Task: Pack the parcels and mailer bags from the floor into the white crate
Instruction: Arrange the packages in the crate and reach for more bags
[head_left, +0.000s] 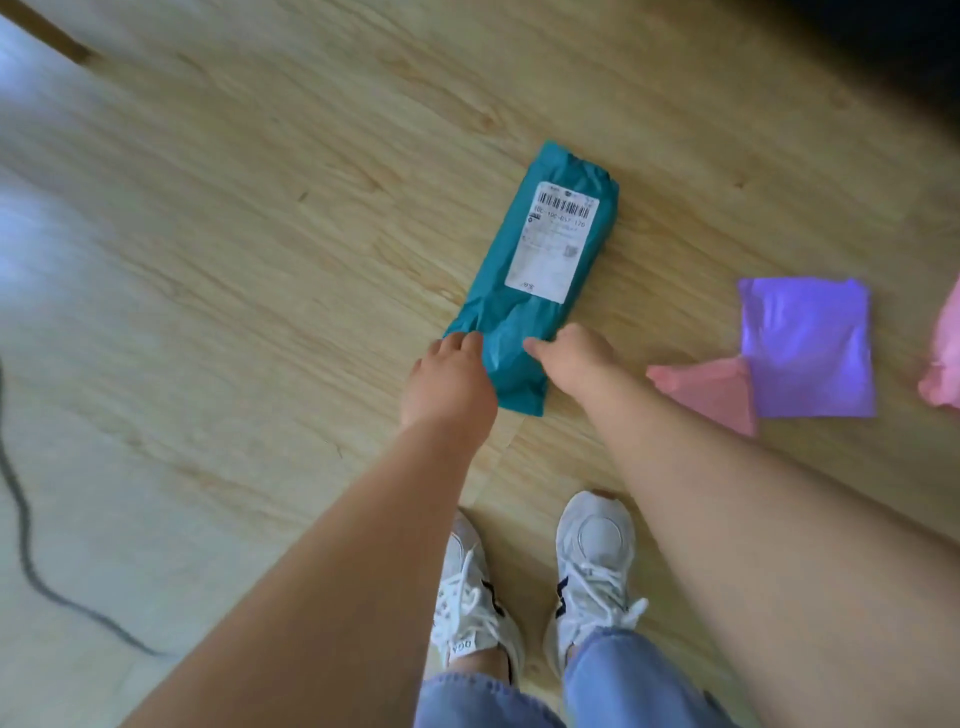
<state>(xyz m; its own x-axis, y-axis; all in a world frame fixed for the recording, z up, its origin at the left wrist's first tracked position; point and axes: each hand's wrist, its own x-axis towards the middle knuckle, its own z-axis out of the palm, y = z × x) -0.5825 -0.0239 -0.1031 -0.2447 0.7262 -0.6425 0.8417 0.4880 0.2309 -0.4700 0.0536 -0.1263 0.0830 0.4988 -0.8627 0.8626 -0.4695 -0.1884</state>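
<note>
I see both hands at the near end of the teal parcel (524, 317), which lies flat on the wooden floor (260, 260) in the middle of the frame, label up; the left hand (449, 384) touches its left edge and the right hand (571, 364) its right edge, with 1 digit lying on top of the wrapping; whether the fingers already curl under the parcel I cannot tell, because the backs of the hands hide them. The white crate is not in view.

My worry is the hold; the 2 hands take only the near end, so the long far end may sag or swing when lifted, and the smooth, wrinkled film may slip between the fingers; it could also tear if only loose wrapping is pinched. At the right, the purple mailer bag (808, 348) lies partly over a pink bag (711, 392), near the right forearm; a wide swing could drag them. The dark cable (21, 519) at the left edge is, I think, a trip risk on the way to the crate.
</note>
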